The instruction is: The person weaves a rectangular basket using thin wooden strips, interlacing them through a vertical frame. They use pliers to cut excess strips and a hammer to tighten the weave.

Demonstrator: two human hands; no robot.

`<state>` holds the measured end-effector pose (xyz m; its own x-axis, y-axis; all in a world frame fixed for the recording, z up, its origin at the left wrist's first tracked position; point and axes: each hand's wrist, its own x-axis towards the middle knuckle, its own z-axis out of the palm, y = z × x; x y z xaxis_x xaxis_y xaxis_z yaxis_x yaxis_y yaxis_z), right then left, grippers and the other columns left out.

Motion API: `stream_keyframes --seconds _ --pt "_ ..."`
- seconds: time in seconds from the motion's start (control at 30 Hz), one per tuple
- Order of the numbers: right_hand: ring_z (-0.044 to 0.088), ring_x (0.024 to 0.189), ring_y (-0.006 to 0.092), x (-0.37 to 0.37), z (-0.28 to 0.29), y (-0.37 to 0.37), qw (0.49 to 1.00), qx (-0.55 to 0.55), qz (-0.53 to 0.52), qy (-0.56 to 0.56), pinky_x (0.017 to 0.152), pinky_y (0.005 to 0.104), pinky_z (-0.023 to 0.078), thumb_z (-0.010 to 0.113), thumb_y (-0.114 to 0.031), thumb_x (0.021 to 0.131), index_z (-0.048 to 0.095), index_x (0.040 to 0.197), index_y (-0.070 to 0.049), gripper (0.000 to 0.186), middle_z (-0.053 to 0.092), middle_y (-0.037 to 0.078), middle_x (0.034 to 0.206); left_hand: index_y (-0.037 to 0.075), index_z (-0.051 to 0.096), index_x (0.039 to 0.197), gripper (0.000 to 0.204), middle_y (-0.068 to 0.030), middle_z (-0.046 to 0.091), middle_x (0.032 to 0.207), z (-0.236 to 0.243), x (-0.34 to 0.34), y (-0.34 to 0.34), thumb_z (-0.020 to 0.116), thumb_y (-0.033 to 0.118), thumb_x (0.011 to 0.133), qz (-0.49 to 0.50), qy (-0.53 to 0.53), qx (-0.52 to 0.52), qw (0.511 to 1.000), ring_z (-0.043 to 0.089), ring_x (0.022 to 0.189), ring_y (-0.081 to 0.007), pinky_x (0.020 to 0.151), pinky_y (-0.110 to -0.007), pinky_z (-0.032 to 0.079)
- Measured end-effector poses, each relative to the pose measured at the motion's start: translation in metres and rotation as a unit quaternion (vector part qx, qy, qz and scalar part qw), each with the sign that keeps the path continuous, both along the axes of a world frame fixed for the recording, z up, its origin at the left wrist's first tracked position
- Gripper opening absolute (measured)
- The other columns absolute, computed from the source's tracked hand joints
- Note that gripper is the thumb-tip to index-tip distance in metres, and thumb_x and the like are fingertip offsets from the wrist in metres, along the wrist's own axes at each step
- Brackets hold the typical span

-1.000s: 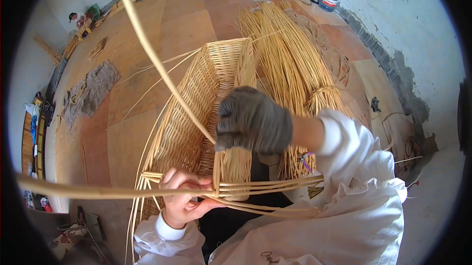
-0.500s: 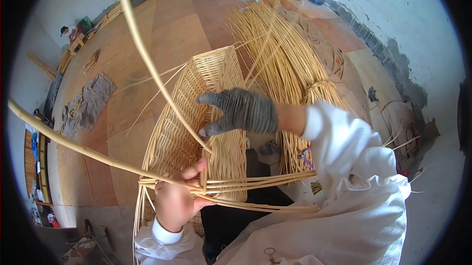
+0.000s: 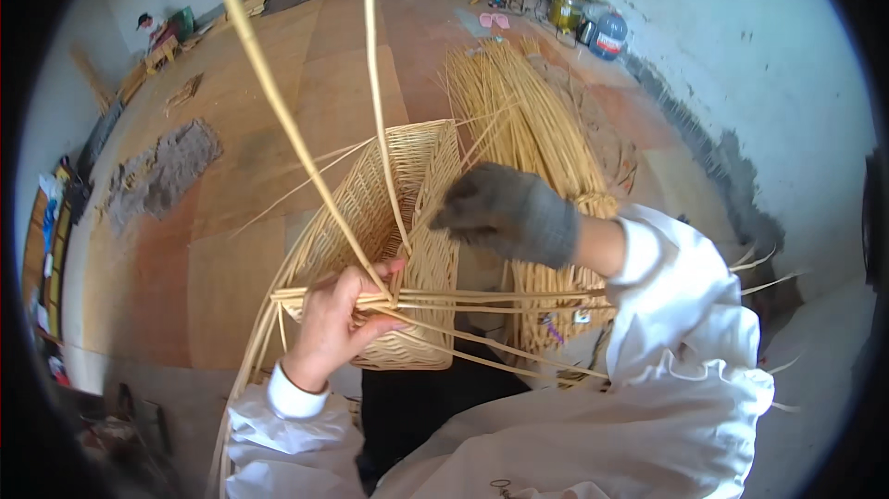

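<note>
A long wicker basket (image 3: 431,263) with woven walls stands in front of my lap. My bare left hand (image 3: 335,318) pinches willow rods (image 3: 491,298) where they cross over the basket's near part; these rods run rightward toward my sleeve. One thick rod (image 3: 288,119) rises from that pinch to the upper left. Another upright rod (image 3: 379,82) stands just beyond, coming out by the basket's right wall. My right hand (image 3: 509,212), in a grey knitted glove, hovers at the right wall with its fingers bunched. Motion blur hides whether it holds anything.
A large tied bundle of rods (image 3: 528,119) lies on the floor right of the basket. Grey cloth (image 3: 167,170) is spread at the left. Far back are pink slippers (image 3: 494,20), a water bottle (image 3: 608,36) and another person (image 3: 148,27) at the left wall.
My right hand has drawn back rightward, away from the basket's inside. The thick rod at the left has swung from low to upright, and the other rod now stands straighter.
</note>
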<state>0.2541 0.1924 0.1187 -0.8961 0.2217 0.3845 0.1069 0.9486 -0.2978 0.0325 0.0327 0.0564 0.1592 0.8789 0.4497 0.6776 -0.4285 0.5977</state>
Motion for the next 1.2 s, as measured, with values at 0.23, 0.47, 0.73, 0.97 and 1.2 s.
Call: stream_keyframes --seconds 0.23,0.47,0.73,0.97,1.2 --pt "0.061 0.071 0.0255 0.047 0.002 -0.1 0.925 0.237 -0.127 -0.27 0.056 0.036 0.05 0.059 -0.024 0.075 0.059 0.096 -0.001 0.032 0.058 0.01 0.079 0.008 0.043 0.094 0.057 -0.0052 0.064 0.114 0.01 0.025 0.002 0.084 0.03 0.061 -0.012 0.057 0.018 0.998 0.063 0.089 -0.03 0.076 -0.038 0.047" --pt "0.059 0.073 0.0234 0.045 -0.025 -0.111 0.891 0.377 -0.168 -0.19 0.06 0.0359 0.049 0.053 -0.016 0.075 0.056 0.111 0.001 0.039 0.057 0.011 0.087 0.007 0.046 0.099 0.055 -0.0087 0.066 0.099 0.018 0.028 -0.011 0.082 0.029 0.063 0.052 0.065 0.003 0.997 0.063 0.09 -0.0284 0.075 -0.04 0.047" --pt "0.059 0.07 0.0241 -0.021 0.096 -0.113 0.876 0.383 0.167 -0.241 0.062 0.036 0.047 0.06 -0.017 0.072 0.061 0.08 -0.005 0.015 0.058 0.007 0.074 0.004 0.051 0.093 0.052 -0.0122 0.064 0.086 0.003 0.023 -0.015 0.081 0.033 0.062 0.028 0.055 0.091 0.994 0.061 0.084 -0.0343 0.072 -0.044 0.047" --pt "0.059 0.066 0.0219 -0.034 0.107 -0.094 0.9 0.342 0.27 0.003 0.063 0.0351 0.047 0.066 -0.017 0.07 0.06 0.064 -0.009 0.012 0.058 0.004 0.067 0.006 0.058 0.09 0.05 -0.0096 0.066 0.083 0.016 0.019 -0.03 0.086 0.025 0.053 0.044 0.044 0.035 0.997 0.064 0.076 -0.0315 0.068 -0.04 0.048" --pt "0.064 0.073 0.0168 -0.055 0.033 0.002 0.935 -0.186 0.005 -0.302 0.068 0.0292 0.05 0.08 -0.022 0.067 0.073 0.086 -0.007 0.025 0.069 0.005 0.078 0.008 0.058 0.102 0.057 -0.004 0.068 0.089 0.002 0.004 -0.023 0.083 0.026 0.054 -0.015 0.0 0.077 0.997 0.064 0.075 -0.0277 0.065 -0.036 0.05"
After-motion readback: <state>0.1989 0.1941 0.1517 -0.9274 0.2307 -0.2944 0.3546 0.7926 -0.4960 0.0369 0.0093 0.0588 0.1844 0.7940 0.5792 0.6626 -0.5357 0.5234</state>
